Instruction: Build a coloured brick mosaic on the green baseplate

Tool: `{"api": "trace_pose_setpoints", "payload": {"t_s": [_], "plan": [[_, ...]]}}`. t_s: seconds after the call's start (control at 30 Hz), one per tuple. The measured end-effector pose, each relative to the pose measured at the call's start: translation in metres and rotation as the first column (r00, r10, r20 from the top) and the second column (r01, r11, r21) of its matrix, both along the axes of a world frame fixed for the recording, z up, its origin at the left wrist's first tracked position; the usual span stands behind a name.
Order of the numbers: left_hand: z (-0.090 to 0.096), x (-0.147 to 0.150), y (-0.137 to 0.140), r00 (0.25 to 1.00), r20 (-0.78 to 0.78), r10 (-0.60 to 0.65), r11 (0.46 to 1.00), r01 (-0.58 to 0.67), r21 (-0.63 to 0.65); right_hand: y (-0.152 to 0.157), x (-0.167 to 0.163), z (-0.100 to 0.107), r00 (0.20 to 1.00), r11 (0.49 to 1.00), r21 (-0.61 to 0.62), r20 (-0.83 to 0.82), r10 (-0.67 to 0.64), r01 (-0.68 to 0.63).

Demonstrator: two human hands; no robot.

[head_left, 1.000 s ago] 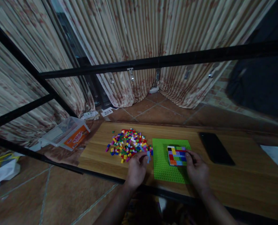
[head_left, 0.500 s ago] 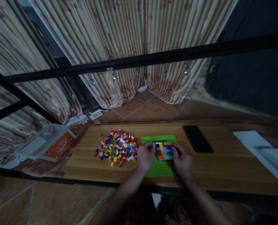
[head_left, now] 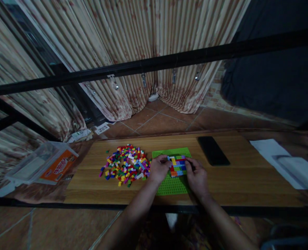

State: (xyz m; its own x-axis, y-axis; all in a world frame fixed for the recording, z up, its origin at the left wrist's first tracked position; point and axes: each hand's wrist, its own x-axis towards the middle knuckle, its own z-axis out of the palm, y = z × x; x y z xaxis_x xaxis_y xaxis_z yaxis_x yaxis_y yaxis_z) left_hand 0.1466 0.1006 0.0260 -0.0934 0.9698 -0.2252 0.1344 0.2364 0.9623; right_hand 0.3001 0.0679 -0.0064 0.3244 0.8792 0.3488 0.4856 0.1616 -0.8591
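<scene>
A flat panel of multicoloured toy bricks (head_left: 178, 167) is held over a green studded baseplate (head_left: 171, 189) on the wooden table. My right hand (head_left: 197, 175) grips the panel's right edge between thumb and fingers. At its upper left corner, my left hand (head_left: 159, 168) has thumb and fingers pinched together on a small light-blue brick (head_left: 169, 158), which touches the panel or sits right beside it. Fingers partly hide both side edges of the panel. Just left of my left hand spreads a pile of loose toy bricks (head_left: 129, 165) in many colours.
A black phone-like slab (head_left: 213, 151) lies right of the baseplate. White paper (head_left: 272, 156) is at the table's right end. A clear plastic box (head_left: 34, 163) with an orange label stands off the left end. A dark metal bar (head_left: 143, 66) crosses beyond the table.
The light-blue brick in my left fingers has come up against the panel's left side, where a gap showed before. My right hand keeps its grip. The whole view has shifted slightly.
</scene>
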Motion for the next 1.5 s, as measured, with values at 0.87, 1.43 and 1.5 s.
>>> {"api": "trace_pose_setpoints", "payload": {"t_s": [0.87, 1.43, 1.5], "plan": [[0.010, -0.004, 0.005, 0.966, 0.253, -0.050, 0.992, 0.078, -0.100, 0.000, 0.002, -0.002, 0.999, 1.000, 0.015, 0.032, -0.004, 0.003], [0.004, 0.003, 0.006, 0.979, 0.198, -0.052, 0.995, 0.067, -0.068, 0.000, 0.003, -0.003, 0.999, 1.000, -0.007, 0.045, 0.004, -0.004], [0.004, 0.003, 0.005, 0.982, 0.180, -0.059, 0.996, 0.071, -0.059, 0.000, 0.004, -0.004, 0.999, 1.000, -0.011, 0.038, 0.002, -0.001]]}}
